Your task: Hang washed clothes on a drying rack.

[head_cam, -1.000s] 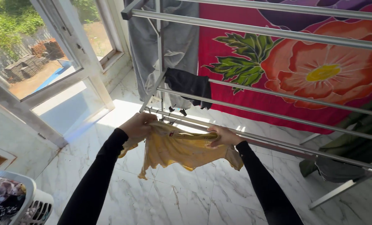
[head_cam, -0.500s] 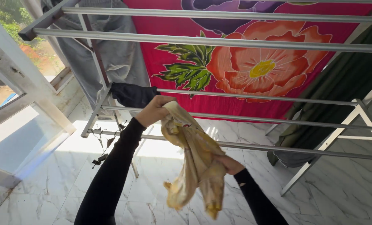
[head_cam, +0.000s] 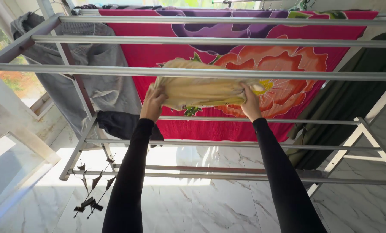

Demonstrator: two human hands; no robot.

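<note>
- One metal drying rack [head_cam: 201, 72].
- Two hands: left hand [head_cam: 153, 103], right hand [head_cam: 250, 103].
- One yellow cloth [head_cam: 201, 90].
- One red flowered cloth [head_cam: 288, 56].
- One grey garment [head_cam: 98, 73].
- One black garment [head_cam: 123, 125].
- One dark green garment [head_cam: 352, 95].

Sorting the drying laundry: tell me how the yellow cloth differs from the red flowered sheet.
The crumpled pale yellow cloth is small and plain; the big red flower-printed sheet is far larger. The left hand and right hand grip the cloth bunched at a rail; the sheet hangs spread out, untouched. Both are on the metal drying rack.
</note>
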